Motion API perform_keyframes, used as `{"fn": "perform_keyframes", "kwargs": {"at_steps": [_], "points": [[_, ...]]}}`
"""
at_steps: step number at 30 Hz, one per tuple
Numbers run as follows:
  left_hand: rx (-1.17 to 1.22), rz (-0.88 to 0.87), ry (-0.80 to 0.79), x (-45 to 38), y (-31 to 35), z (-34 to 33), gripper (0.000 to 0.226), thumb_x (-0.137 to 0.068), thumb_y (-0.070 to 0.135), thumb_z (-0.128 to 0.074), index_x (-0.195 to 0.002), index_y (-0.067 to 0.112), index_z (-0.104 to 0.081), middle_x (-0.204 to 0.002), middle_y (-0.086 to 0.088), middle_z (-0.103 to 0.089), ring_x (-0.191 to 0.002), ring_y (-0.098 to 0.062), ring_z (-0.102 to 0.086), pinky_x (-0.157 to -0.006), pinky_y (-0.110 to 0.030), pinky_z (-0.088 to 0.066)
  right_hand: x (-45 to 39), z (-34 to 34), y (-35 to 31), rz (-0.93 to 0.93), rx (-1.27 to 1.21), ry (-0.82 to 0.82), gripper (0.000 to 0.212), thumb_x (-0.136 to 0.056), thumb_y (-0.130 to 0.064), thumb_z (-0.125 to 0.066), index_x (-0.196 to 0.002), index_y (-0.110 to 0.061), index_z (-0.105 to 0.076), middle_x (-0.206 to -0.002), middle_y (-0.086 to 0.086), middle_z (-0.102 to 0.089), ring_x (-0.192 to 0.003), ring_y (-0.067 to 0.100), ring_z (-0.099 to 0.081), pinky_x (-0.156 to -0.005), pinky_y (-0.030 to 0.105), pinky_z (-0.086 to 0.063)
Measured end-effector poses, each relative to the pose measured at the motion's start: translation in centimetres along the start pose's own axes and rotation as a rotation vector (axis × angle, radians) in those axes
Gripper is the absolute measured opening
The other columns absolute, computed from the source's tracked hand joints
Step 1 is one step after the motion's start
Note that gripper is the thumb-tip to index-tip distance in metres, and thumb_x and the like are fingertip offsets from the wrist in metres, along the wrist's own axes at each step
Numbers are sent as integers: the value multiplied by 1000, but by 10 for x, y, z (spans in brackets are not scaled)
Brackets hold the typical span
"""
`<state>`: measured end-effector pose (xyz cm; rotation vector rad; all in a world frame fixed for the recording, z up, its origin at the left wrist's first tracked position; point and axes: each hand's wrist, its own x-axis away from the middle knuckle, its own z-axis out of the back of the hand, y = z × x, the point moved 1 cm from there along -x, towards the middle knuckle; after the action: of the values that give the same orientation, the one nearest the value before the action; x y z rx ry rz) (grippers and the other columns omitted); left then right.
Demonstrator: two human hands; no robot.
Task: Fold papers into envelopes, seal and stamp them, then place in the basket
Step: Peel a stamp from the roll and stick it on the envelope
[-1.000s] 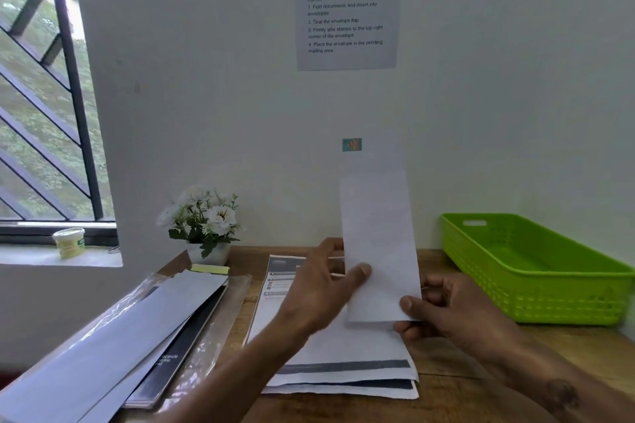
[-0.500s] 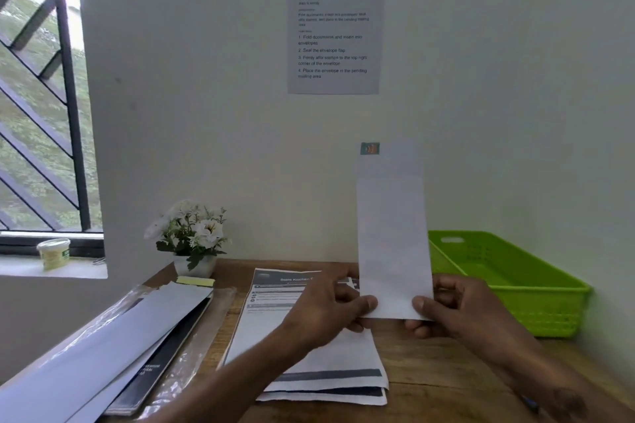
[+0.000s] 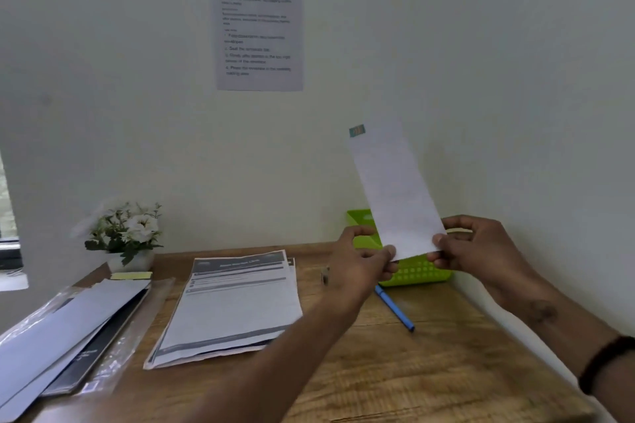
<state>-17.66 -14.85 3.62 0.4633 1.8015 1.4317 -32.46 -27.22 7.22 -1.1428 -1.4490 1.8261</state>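
Wooden desk fills the lower frame, set against a pale wall with a notice at upper centre. You hold the envelope on end at centre right, tilted with its top leaning left, a stamp at its upper left corner. Your left hand pinches the lower left corner; your right hand pinches the lower right corner. Both grips are narrow, fingertips only.

The basket sits directly behind and below the envelope, largely hidden by it and your hands. Papers lie at lower centre, a pen between them and the basket, folders at lower left, flowers at the desk's left rear.

Risks, as judged from this position:
- A tall envelope pinched only at its bottom edge may flop or slip when one hand releases.
- A tilted drop may catch the basket rim and land on the desk.
- Whether the flap is sealed cannot be seen; an open flap would let the contents out.
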Motion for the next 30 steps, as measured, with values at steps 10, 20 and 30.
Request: {"fn": "perform_keyframes", "kwargs": {"at_steps": [10, 20, 30], "points": [[104, 155, 97, 6, -19, -35, 24, -96, 6, -74, -112, 6, -57, -90, -17, -75, -67, -17, -76, -64, -29, -64, -2, 18, 27, -84, 18, 147, 24, -92, 11, -65, -113, -1, -67, -82, 23, -74, -70, 30, -73, -79, 44, -65], [147, 165, 109, -19, -3, -33, 19, -100, 7, -69, -113, -6, -67, -92, -22, -76, -61, -14, -73, -64, -27, -65, -14, 4, 38, 13, -38, 295, 19, -83, 6, -76, -75, -11, -76, -74, 13, -75, -76, 30, -74, -90, 52, -61], [65, 220, 91, -21, -2, -11, 36, -110, 33, -51, -112, 2, -70, -63, -6, -66, -46, -13, -58, -47, -25, -51, -8, -3, 33, 216, 223, 413, 12, -88, -8, -73, -93, -15, -80, -86, 2, -75, -75, 17, -70, -72, 30, -53]]}}
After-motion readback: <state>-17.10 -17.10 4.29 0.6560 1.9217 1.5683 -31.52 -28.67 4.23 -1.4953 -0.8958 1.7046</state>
